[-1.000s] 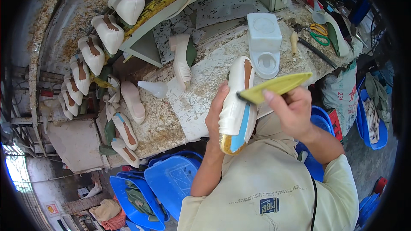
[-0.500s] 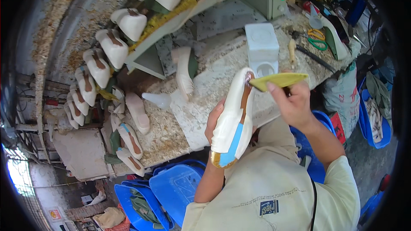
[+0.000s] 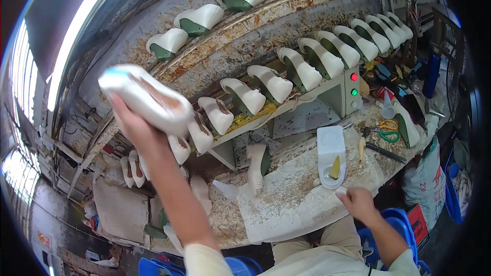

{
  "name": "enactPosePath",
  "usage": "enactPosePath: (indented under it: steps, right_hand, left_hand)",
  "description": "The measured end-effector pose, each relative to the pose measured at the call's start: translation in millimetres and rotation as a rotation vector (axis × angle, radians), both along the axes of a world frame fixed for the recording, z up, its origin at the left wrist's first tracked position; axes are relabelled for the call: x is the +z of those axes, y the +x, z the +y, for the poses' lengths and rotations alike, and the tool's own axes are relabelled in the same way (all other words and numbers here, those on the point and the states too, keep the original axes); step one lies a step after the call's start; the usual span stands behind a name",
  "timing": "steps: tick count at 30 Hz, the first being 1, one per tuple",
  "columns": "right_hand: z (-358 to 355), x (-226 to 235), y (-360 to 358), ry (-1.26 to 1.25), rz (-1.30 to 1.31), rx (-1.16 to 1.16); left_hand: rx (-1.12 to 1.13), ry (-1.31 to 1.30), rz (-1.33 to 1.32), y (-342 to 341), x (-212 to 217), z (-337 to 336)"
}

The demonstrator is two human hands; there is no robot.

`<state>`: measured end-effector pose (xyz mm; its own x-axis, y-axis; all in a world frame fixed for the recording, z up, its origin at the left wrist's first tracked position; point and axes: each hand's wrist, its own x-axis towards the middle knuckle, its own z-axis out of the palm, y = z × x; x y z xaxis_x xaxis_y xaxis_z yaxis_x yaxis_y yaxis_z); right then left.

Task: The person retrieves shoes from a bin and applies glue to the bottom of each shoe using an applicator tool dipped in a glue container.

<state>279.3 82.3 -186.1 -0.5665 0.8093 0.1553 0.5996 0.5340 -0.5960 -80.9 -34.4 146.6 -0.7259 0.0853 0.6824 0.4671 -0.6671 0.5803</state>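
My left hand [image 3: 134, 122] is raised at the upper left, closed around a white shoe [image 3: 148, 97]. The shoe is tilted and smeared by motion; a brown strip and a light blue patch show on its upturned side. My right hand [image 3: 359, 204] is beside the bench's front edge, its fingers curled, with nothing visible in them. Just beyond its fingertips stands a white plastic container [image 3: 330, 140] with a round cup at its near end. A flat yellow-green spreader [image 3: 335, 167] rests in that cup, apart from my hand.
White shoes [image 3: 271, 83] line the rack above a bench machine with red and green lights [image 3: 354, 85]. More sit on a rusty upper shelf [image 3: 286, 7]. Scissors [image 3: 389, 130], a hammer [image 3: 383, 152] and a pale shoe [image 3: 257, 166] lie on the stained bench. Blue bins [image 3: 396, 222] stand below.
My left hand has carried the shoe from in front of me up and left towards the rack. The spreader has left my right hand and is in the cup. The view has shifted towards the shelves.
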Motion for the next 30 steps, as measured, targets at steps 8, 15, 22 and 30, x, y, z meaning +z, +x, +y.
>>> enactPosePath:
  steps: [8,15,22,30]
  right_hand:
    - [-82.8,-191.9,216.2,-0.292,-0.297,-0.546]
    - [-58.3,-465.0,450.5,-0.642,-0.450,-0.873]
    - [-190.5,-624.8,596.9,-1.014,-0.587,-0.916]
    - [-117.3,-735.1,692.9,-1.122,-0.440,-1.023]
  left_hand:
    - [0.254,-0.675,-0.260,-98.8,33.2,130.5]
    - [-0.033,-1.394,0.041,163.9,-382.6,224.7]
    - [0.084,-1.553,0.430,270.4,-516.6,153.7]
    - [0.493,-1.525,0.773,348.4,-578.4,88.8]
